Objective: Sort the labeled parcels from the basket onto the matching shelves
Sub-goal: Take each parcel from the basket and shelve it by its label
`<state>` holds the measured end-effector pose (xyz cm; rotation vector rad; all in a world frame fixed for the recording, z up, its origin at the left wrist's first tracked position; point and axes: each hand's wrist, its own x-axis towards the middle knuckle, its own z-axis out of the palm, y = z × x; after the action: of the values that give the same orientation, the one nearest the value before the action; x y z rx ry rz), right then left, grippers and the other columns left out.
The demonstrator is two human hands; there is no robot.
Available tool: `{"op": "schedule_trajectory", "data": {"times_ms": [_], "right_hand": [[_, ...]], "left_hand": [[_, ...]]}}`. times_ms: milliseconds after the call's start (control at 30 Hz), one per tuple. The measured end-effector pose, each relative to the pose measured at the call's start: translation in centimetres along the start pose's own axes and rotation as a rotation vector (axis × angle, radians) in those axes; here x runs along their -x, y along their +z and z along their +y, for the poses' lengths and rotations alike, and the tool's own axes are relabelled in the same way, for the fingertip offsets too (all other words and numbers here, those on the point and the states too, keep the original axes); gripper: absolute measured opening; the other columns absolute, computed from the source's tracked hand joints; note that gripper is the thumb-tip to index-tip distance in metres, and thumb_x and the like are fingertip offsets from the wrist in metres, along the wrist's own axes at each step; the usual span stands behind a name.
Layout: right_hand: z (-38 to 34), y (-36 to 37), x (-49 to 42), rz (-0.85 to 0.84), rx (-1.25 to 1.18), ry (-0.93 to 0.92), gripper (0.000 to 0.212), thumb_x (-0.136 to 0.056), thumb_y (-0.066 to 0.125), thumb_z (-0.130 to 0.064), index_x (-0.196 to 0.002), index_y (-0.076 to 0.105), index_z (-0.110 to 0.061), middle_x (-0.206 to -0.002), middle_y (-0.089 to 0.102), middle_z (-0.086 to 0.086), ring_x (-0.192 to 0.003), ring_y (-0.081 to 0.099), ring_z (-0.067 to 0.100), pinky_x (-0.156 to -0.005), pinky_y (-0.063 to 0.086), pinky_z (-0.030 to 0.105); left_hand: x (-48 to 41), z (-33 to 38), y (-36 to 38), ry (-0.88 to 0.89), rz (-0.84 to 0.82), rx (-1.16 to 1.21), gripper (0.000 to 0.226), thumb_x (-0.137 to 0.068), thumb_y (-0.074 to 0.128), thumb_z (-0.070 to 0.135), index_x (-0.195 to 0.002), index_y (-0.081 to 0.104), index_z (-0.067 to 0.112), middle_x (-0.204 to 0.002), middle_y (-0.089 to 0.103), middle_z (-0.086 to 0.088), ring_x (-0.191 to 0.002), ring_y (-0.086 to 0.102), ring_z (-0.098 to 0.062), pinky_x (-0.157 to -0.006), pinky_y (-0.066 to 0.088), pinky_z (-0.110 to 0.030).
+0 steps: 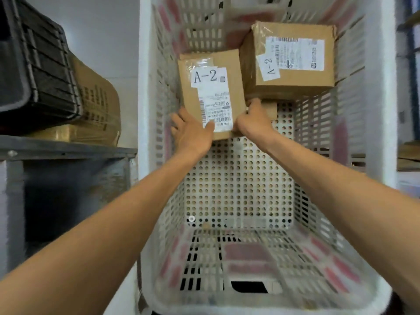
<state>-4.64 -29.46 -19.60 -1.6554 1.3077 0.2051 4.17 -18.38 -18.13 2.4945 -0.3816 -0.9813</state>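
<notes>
Inside the white perforated basket (372,137) lie two brown cardboard parcels. The nearer parcel (210,64) carries an "A-2" label and a barcode sticker. My left hand (193,130) grips its near left corner, thumb on the sticker. My right hand (254,120) clasps its near right edge. A second, larger "A-2" parcel (293,71) sits at the far right, tilted against the basket's wall. A small piece of cardboard (270,109) shows under it, just past my right hand.
On the left, a grey metal shelf (68,153) holds a black crate (34,64) and a tan basket (97,101) on top of cardboard. More shelving with cardboard (409,153) shows at the right edge. The basket's near floor (238,189) is bare.
</notes>
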Motion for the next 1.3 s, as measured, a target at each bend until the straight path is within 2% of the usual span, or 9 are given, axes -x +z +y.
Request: {"op": "schedule_trajectory", "data": {"times_ms": [133,233,367,433,633,967,1100,1233,1300], "right_hand": [[3.3,-0.5,2.0,-0.133,-0.061,-0.019,0.097,-0.063,0.079,-0.040,-0.143,0.025,-0.025,-0.140,0.046,0.004,-0.127,0.046,0.026,-0.106,0.040,0.048],[4.1,-0.1,1.7,-0.179,-0.164,-0.098,0.107,-0.069,0.081,-0.028,-0.150,0.011,-0.029,-0.140,0.047,0.002,-0.127,0.047,0.022,-0.107,0.040,0.047],[5.1,0.1,2.8,-0.187,-0.269,-0.161,0.094,-0.077,0.078,-0.014,-0.149,0.018,-0.020,-0.130,0.056,-0.003,-0.113,0.056,0.010,-0.098,0.047,0.032],[5.7,-0.4,4.0,-0.195,-0.332,-0.173,0.085,-0.078,0.077,-0.017,-0.145,0.027,-0.021,-0.124,0.058,-0.007,-0.106,0.058,0.001,-0.090,0.049,0.024],[4.3,-3.6,8.7,-0.208,-0.380,-0.179,0.080,-0.084,0.070,-0.032,-0.146,0.021,-0.026,-0.131,0.056,-0.007,-0.116,0.058,0.013,-0.102,0.046,0.044],[-1.2,-10.2,24.5,0.027,-0.309,-0.331,0.108,-0.068,0.084,-0.030,-0.148,0.012,-0.032,-0.127,0.055,-0.020,-0.117,0.056,0.007,-0.105,0.044,0.044],[-2.0,-11.2,31.3,0.099,-0.340,-0.373,0.106,-0.073,0.081,-0.016,-0.149,0.008,-0.033,-0.119,0.054,-0.026,-0.115,0.057,0.004,-0.100,0.048,0.037],[-1.9,-11.0,36.8,0.192,-0.376,-0.415,0.099,-0.078,0.076,-0.006,-0.149,0.009,-0.026,-0.120,0.054,-0.020,-0.102,0.057,-0.010,-0.079,0.051,0.012],[-1.2,-10.4,39.3,0.242,-0.385,-0.416,0.107,-0.076,0.079,-0.016,-0.150,0.004,-0.027,-0.128,0.054,-0.015,-0.111,0.057,-0.002,-0.087,0.053,0.021]], "left_hand": [[1.5,-2.9,1.2,-0.058,-0.100,0.151,0.079,-0.083,0.070,0.026,-0.139,0.017,0.011,-0.143,0.029,-0.012,-0.135,0.031,-0.030,-0.108,0.032,-0.043],[1.1,-3.9,1.3,-0.053,-0.163,0.325,0.095,-0.079,0.075,0.012,-0.145,0.008,0.014,-0.144,0.041,-0.006,-0.132,0.041,-0.023,-0.111,0.035,-0.045],[2.3,-4.5,1.1,0.000,-0.145,0.314,0.112,-0.069,0.079,0.022,-0.149,0.003,0.041,-0.142,0.041,-0.003,-0.132,0.041,-0.025,-0.109,0.035,-0.053],[3.4,-4.0,0.4,0.003,-0.124,0.301,0.113,-0.072,0.080,0.021,-0.148,0.001,0.048,-0.133,0.036,-0.004,-0.128,0.041,-0.023,-0.111,0.034,-0.045],[7.9,-2.4,-3.3,0.172,-0.170,0.343,0.117,-0.060,0.087,0.024,-0.146,0.012,0.051,-0.141,0.039,-0.001,-0.129,0.043,-0.022,-0.106,0.041,-0.050],[17.9,2.9,-13.7,0.506,-0.291,0.340,0.115,-0.067,0.085,0.020,-0.150,0.009,0.043,-0.147,0.041,-0.001,-0.131,0.045,-0.023,-0.104,0.043,-0.051],[22.4,3.4,-16.4,0.606,-0.343,0.303,0.116,-0.068,0.085,0.022,-0.152,0.007,0.038,-0.149,0.038,-0.002,-0.134,0.041,-0.022,-0.108,0.039,-0.049],[26.6,3.3,-18.3,0.691,-0.377,0.289,0.115,-0.067,0.085,0.023,-0.153,0.009,0.035,-0.151,0.037,-0.001,-0.137,0.037,-0.020,-0.109,0.038,-0.048],[28.7,3.1,-18.6,0.734,-0.383,0.272,0.114,-0.068,0.085,0.019,-0.153,0.010,0.033,-0.151,0.037,-0.001,-0.136,0.037,-0.019,-0.108,0.039,-0.047]]}}
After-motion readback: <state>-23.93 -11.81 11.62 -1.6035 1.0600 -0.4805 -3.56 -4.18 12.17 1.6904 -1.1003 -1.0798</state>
